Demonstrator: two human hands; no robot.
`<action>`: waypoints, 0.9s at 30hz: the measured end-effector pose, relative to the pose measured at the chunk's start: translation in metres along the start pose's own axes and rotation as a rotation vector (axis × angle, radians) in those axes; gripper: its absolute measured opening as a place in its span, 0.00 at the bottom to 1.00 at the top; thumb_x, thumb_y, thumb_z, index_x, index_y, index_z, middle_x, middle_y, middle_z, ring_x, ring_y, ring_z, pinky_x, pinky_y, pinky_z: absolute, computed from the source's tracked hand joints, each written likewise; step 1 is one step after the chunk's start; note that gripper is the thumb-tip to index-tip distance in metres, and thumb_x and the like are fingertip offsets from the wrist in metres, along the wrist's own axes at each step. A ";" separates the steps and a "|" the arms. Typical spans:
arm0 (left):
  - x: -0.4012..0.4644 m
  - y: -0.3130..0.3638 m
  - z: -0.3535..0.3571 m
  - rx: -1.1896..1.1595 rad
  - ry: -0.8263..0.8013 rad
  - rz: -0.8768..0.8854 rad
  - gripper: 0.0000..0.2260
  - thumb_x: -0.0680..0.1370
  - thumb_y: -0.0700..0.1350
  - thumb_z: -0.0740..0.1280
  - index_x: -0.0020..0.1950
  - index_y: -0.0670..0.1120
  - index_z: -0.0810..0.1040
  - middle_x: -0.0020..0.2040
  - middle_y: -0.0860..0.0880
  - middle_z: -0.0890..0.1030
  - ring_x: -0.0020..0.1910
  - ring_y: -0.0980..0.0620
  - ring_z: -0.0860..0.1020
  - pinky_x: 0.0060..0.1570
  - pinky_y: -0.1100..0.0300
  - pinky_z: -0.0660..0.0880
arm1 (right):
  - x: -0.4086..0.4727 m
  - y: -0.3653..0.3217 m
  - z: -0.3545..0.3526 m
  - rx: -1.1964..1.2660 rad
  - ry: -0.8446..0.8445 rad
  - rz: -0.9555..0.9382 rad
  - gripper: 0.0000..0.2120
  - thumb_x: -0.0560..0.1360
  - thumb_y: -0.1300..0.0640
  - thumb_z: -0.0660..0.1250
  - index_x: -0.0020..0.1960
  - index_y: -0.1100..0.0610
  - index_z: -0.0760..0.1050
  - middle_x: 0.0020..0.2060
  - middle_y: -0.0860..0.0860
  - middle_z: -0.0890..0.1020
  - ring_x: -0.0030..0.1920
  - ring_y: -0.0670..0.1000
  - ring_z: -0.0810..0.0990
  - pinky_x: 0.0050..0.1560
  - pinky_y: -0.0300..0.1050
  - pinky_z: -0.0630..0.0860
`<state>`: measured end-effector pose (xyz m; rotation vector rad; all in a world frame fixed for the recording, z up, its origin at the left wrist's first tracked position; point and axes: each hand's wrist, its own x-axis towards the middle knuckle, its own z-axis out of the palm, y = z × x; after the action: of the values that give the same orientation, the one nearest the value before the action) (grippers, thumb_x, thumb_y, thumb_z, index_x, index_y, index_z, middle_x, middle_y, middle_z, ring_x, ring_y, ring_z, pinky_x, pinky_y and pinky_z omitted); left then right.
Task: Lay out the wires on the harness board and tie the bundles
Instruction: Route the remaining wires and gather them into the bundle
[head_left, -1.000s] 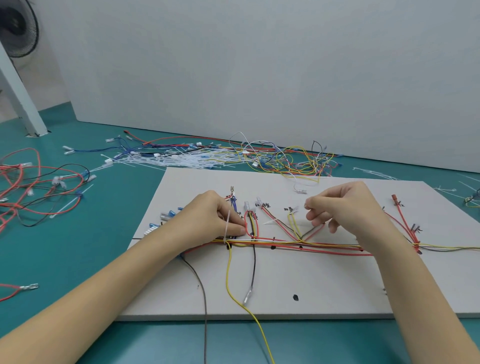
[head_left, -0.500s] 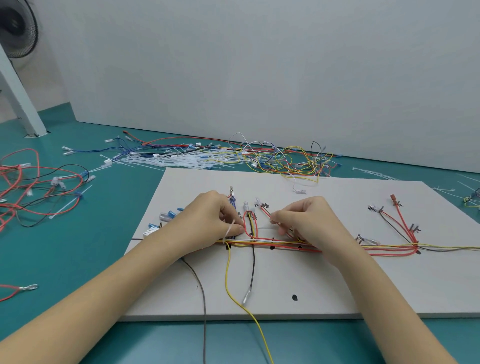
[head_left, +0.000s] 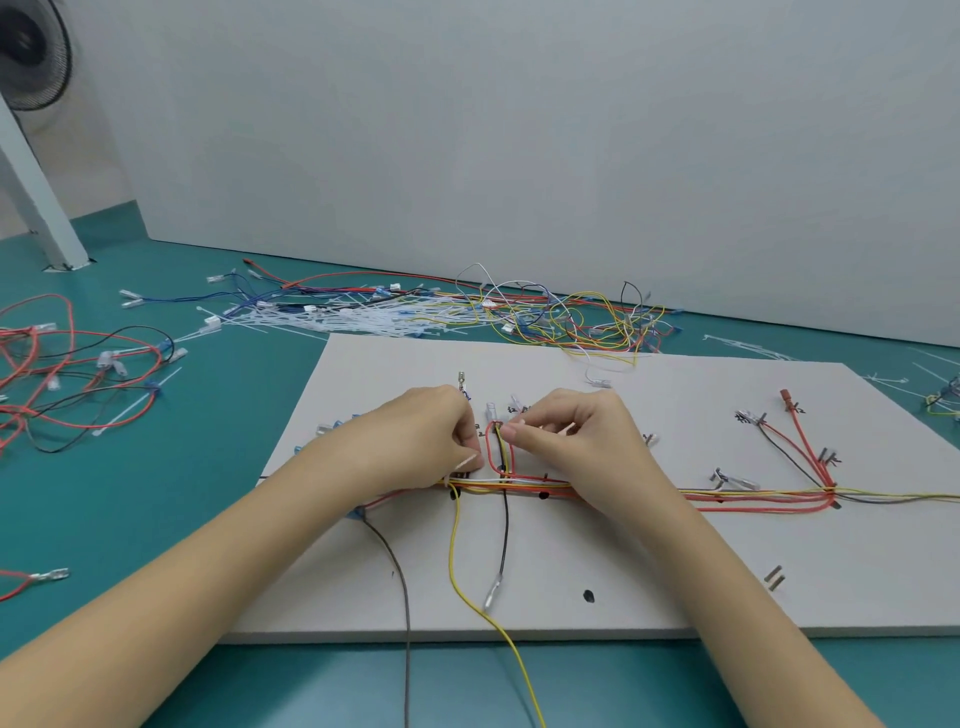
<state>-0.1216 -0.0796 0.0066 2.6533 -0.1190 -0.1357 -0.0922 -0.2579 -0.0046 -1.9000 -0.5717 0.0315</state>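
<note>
Closing in: right hand now beside left hand | pinching cable tie

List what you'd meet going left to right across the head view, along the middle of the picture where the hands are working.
Loose red and black wires on the table → left hand → red wire loop → right hand → red-tipped branch wires → small wire bunch at the right edge.
</note>
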 end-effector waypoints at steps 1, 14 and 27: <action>0.001 0.000 0.000 0.008 -0.018 -0.006 0.05 0.76 0.45 0.69 0.40 0.50 0.80 0.35 0.55 0.79 0.33 0.60 0.74 0.35 0.64 0.70 | 0.000 0.000 0.001 -0.020 -0.013 -0.020 0.05 0.70 0.60 0.76 0.36 0.53 0.84 0.36 0.57 0.82 0.31 0.45 0.70 0.32 0.34 0.65; 0.005 0.001 -0.006 0.113 -0.175 0.048 0.11 0.78 0.45 0.63 0.47 0.37 0.78 0.38 0.46 0.75 0.32 0.54 0.66 0.30 0.67 0.65 | 0.000 -0.001 0.004 -0.155 -0.150 0.005 0.02 0.68 0.62 0.77 0.37 0.57 0.85 0.30 0.44 0.77 0.31 0.44 0.72 0.34 0.39 0.67; 0.002 0.001 0.001 0.093 -0.088 0.088 0.09 0.78 0.49 0.63 0.42 0.45 0.75 0.39 0.48 0.76 0.33 0.56 0.68 0.35 0.59 0.66 | -0.003 -0.012 0.008 -0.134 -0.163 0.162 0.13 0.69 0.63 0.73 0.27 0.53 0.79 0.21 0.45 0.71 0.24 0.42 0.64 0.25 0.33 0.63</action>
<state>-0.1199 -0.0815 0.0062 2.7294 -0.2767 -0.2229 -0.1015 -0.2488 0.0026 -2.0836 -0.5390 0.2609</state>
